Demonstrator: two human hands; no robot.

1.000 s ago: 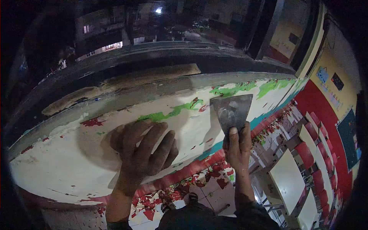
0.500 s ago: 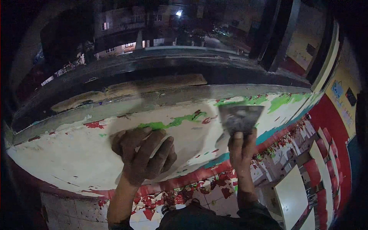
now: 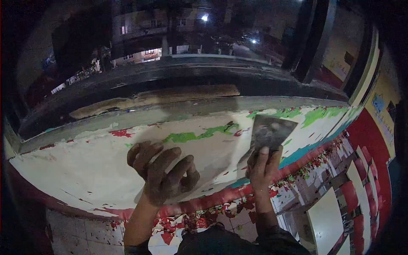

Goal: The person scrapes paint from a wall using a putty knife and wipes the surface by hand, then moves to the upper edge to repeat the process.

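My right hand (image 3: 262,169) grips a paint scraper (image 3: 272,131) with a wide grey blade pointing up, away from me. The blade is over the upper part of the wall (image 3: 102,170), near remaining green paint (image 3: 321,114); whether it touches cannot be told. To its left, my left hand (image 3: 165,172) hovers in front of the pale wall, fingers curled but apart, with nothing visible in it. Just above these fingers runs a strip of green paint (image 3: 199,134). Red patches (image 3: 122,133) show along the wall's top edge.
A window ledge (image 3: 199,106) and dark window frame (image 3: 312,42) run above the wall. Paint flakes (image 3: 168,236) litter the tiled floor below. White desks (image 3: 326,216) with red chairs (image 3: 349,194) stand at the lower right.
The scraper blade has tilted clockwise, and my right hand has turned with it. My left hand's fingers have drawn slightly away from the green strip. The whole view has shifted a little.
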